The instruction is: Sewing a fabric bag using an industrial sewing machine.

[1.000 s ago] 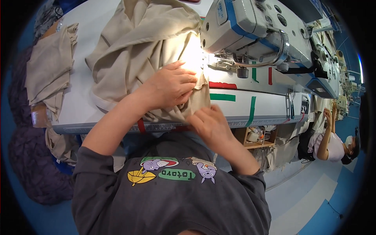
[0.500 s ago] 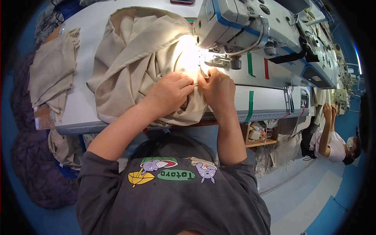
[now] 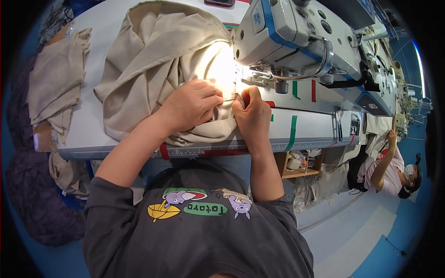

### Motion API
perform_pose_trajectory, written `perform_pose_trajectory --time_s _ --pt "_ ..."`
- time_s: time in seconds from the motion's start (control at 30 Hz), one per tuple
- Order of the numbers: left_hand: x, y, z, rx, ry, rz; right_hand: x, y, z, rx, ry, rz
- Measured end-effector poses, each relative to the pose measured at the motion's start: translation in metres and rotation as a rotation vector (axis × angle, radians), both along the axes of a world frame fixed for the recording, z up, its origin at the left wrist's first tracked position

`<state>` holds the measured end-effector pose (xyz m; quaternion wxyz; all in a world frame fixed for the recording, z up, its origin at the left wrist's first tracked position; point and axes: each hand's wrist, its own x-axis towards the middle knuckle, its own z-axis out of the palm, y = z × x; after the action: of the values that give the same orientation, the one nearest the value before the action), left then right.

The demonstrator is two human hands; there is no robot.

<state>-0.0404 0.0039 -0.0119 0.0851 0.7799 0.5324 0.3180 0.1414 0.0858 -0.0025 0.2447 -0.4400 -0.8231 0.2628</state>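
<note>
Head view: beige cloth (image 3: 153, 60) bunched on the white tabletop (image 3: 90, 99), its right edge beside the sewing machine (image 3: 301, 44), bulk heaped left, likely so the edge lies within reach of the needle area. Left hand (image 3: 192, 104) rests on the cloth, fingers loosely curled, seemingly steadying it; can't tell if it grips. Right hand (image 3: 252, 109) is closed, thumb and finger pinching the cloth's edge, probably keeping it taut. Lamp glare hides detail there.

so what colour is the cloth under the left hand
The cloth is plain beige, nearly white where brightly lit; head view shows it best.
</note>
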Motion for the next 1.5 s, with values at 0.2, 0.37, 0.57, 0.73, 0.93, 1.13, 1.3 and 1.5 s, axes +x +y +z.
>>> perform_pose_trajectory --time_s 0.2,0.37,0.57,0.73,0.93,1.13,1.3,1.5 --pt "0.018 0.002 0.019 -0.088 0.142 0.070 0.007 -0.003 0.001 -0.077 0.069 0.016" --pt "0.018 0.004 0.006 -0.075 0.150 0.135 0.003 -0.001 0.000 -0.047 0.020 0.002" --pt "0.008 0.015 -0.001 -0.015 0.108 0.102 0.002 0.001 0.002 -0.039 0.019 0.012" --pt "0.004 0.011 0.013 0.029 0.116 -0.102 0.016 -0.016 0.010 -0.141 -0.014 0.068" --pt "0.018 0.010 0.018 -0.140 -0.136 0.125 0.023 -0.014 0.017 -0.068 -0.001 0.190" --pt "0.017 0.013 0.012 0.054 0.022 0.062 0.008 0.035 0.005 -0.098 -0.092 -0.002" --pt "0.021 0.016 0.009 -0.023 -0.125 0.194 -0.010 0.030 0.000 0.074 -0.250 0.011" --pt "0.014 0.017 0.005 0.010 0.044 0.179 0.000 0.028 0.015 0.108 0.089 0.019"
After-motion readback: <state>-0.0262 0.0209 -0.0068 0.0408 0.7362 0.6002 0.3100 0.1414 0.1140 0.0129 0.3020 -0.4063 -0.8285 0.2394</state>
